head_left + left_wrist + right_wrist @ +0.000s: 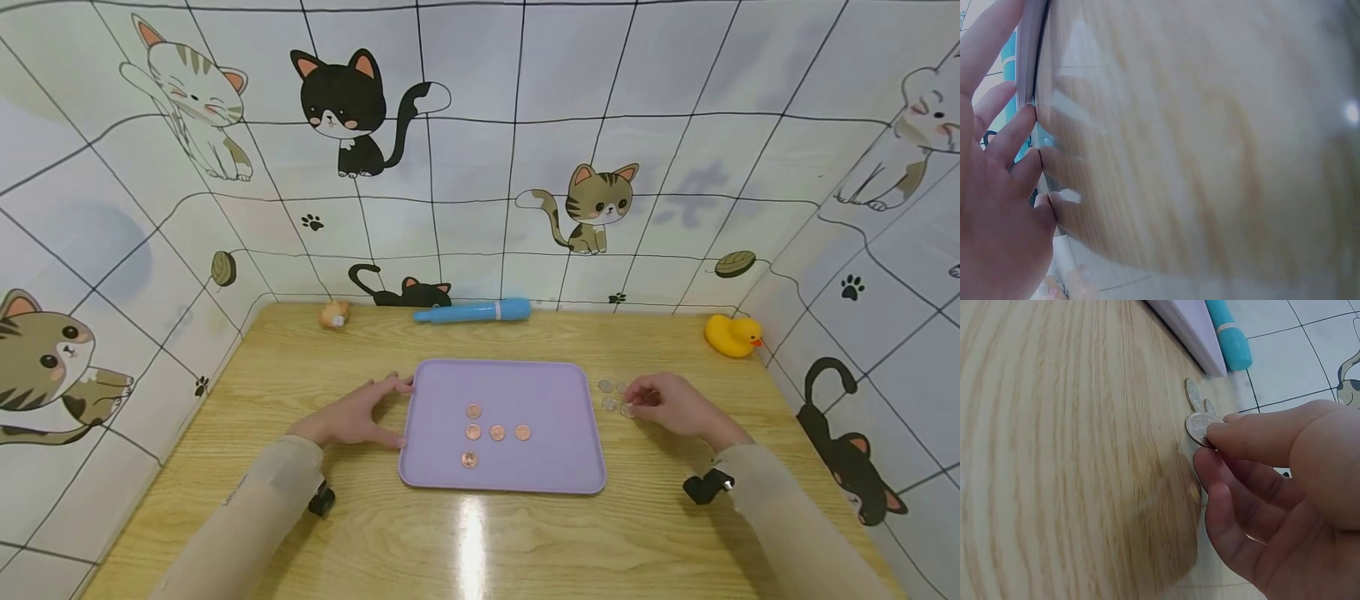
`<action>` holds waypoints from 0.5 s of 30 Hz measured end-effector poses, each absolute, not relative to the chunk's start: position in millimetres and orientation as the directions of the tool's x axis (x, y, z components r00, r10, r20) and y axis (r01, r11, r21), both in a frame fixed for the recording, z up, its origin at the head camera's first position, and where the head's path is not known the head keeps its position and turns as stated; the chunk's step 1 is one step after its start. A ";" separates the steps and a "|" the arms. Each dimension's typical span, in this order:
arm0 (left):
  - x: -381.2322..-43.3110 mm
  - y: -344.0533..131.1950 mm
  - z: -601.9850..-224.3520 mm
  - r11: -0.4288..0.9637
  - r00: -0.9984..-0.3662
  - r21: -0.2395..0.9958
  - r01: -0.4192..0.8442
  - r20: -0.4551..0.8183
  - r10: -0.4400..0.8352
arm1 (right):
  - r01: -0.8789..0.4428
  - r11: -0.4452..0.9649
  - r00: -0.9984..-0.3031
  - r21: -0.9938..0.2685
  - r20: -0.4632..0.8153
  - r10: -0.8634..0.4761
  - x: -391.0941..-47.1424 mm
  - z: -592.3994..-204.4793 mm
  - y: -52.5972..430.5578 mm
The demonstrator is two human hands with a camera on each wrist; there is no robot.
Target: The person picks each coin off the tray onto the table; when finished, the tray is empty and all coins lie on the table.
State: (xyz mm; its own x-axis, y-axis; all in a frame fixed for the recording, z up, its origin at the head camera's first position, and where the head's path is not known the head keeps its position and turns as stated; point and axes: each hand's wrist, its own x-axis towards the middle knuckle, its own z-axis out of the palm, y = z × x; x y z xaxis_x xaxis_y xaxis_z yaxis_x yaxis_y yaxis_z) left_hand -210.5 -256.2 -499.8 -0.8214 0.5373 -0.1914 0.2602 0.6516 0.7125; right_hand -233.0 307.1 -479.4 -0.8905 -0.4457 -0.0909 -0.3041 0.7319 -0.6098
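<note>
A lilac tray (547, 458) lies on the wooden table, with several copper coins (497, 432) inside it: three in a row, one above and one below the row's left end. My left hand (358, 414) rests at the tray's left edge, thumb and fingers spread and straight against the rim. To the right of the tray, my right hand (671, 404) pinches a silver coin (1200, 428) between thumb and fingers, tilted up close over the table. More silver coins (607, 395) lie flat just left of those fingers, partly hidden behind the held coin in the right wrist view.
Along the back of the table lie a blue capped marker-like stick (472, 312) and a small orange-brown figure (333, 314). A yellow rubber duck (732, 336) sits at the back right corner. Cat-printed cloth walls (480, 167) border the table on the back and both sides.
</note>
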 end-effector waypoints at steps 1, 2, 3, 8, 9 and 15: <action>-210.4 -256.1 -499.8 0.652 -0.821 0.712 0.261 -0.191 0.537 | -0.302 0.735 -0.892 -0.607 -0.093 -0.443 -232.8 -479.8 307.2; -210.4 -256.2 -499.9 0.652 -0.822 0.711 0.263 -0.190 0.538 | -0.300 0.738 -0.893 -0.605 -0.094 -0.440 -232.6 -480.2 307.3; -210.4 -256.2 -500.1 0.652 -0.821 0.711 0.264 -0.188 0.539 | -0.301 0.737 -0.891 -0.605 -0.097 -0.443 -232.6 -480.5 307.5; -210.4 -256.9 -501.8 0.647 -0.821 0.713 0.271 -0.180 0.542 | -0.284 0.752 -0.901 -0.595 -0.103 -0.422 -232.7 -483.5 307.9; -210.5 -257.1 -502.1 0.647 -0.821 0.713 0.270 -0.180 0.542 | -0.283 0.756 -0.902 -0.591 -0.103 -0.419 -232.8 -484.1 307.8; -210.9 -258.1 -503.0 0.647 -0.823 0.714 0.268 -0.179 0.539 | -0.284 0.774 -0.908 -0.566 -0.100 -0.406 -233.1 -485.4 306.4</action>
